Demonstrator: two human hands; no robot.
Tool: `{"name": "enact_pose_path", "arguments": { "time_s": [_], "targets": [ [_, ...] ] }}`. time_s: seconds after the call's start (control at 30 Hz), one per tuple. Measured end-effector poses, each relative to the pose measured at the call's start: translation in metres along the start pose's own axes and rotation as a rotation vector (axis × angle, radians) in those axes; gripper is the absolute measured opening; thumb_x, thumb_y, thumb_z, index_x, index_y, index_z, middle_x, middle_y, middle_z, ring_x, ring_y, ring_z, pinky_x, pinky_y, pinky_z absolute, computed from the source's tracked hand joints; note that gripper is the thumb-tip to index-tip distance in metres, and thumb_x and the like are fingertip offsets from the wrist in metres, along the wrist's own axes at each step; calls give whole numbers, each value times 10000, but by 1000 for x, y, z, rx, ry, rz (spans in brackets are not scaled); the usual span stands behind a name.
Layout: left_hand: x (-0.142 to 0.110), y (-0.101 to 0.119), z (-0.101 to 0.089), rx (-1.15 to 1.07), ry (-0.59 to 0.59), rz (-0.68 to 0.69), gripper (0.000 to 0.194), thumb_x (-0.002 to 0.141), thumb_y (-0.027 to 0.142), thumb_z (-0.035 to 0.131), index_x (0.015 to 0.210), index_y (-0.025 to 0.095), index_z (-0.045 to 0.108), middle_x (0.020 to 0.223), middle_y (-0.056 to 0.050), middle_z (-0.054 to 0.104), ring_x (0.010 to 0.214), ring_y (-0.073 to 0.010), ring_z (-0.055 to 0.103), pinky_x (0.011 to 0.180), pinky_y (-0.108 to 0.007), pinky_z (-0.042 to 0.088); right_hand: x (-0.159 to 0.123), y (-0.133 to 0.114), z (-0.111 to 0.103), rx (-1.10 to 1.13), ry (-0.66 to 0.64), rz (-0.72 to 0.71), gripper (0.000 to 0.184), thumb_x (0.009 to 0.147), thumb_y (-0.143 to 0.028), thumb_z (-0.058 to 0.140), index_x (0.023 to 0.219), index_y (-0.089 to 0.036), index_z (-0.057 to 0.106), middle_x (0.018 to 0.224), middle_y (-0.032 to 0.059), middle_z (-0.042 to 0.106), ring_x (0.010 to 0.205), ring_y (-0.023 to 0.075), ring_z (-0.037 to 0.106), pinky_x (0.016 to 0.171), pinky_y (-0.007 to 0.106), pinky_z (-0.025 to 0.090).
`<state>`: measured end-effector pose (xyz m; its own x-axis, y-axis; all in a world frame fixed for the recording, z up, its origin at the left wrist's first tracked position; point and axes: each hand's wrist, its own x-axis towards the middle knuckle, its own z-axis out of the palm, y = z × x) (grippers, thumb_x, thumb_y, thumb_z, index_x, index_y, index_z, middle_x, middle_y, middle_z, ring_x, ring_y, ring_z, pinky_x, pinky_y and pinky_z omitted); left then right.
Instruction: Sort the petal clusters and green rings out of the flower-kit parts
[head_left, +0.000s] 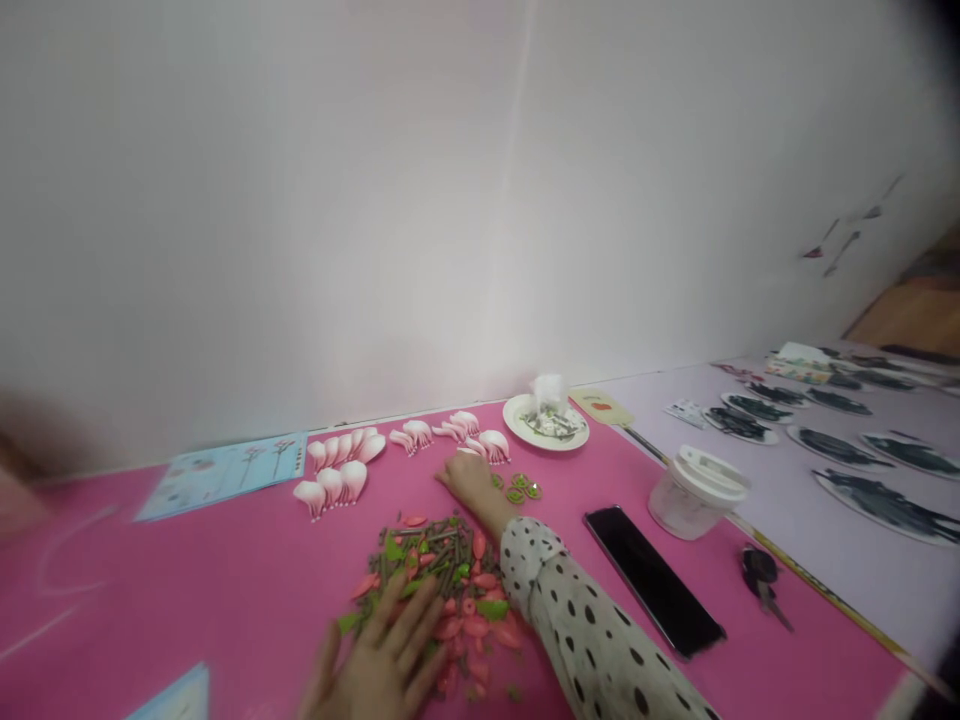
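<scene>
Pink table edge [420,413], left hand [382,660] on pile [439,575], right [466,478] by petals [491,445]

Pink table [187,590] left of my left hand [379,650]: room to pass there. Stem pile [435,560] sits between the hands, under the left fingers [405,625]. My right hand [469,478] has petals [487,445] and green rings [521,490] just ahead. Phone [652,580] blocks the right, tub [697,495] past it.
</scene>
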<state>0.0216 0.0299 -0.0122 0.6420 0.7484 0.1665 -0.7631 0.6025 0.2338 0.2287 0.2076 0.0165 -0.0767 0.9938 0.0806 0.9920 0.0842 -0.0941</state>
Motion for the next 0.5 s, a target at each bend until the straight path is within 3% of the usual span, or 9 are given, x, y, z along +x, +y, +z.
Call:
{"name": "enact_pose_path", "arguments": {
  "time_s": [0.2, 0.5],
  "targets": [
    [0, 0, -1, 4, 29, 20, 727, 883, 665, 233, 1350, 189, 524, 1463, -162, 418, 1358, -331, 386, 1104, -534, 314, -1, 4, 6, -25, 66, -60, 250, 947, -362, 550, 1028, -141, 633, 1096, 74, 634, 1052, 223, 587, 920, 443, 468],
    [-4, -1, -3, 14, -18, 18, 719, 896, 642, 221, 1358, 176, 515, 1463, -174, 425, 1362, -332, 386, 1117, -539, 283, -5, 16, 8, 42, 80, -169, 186, 956, -307, 546, 980, -148, 639, 1037, 55, 651, 974, 191, 612, 894, 412, 488]
  ]
}}
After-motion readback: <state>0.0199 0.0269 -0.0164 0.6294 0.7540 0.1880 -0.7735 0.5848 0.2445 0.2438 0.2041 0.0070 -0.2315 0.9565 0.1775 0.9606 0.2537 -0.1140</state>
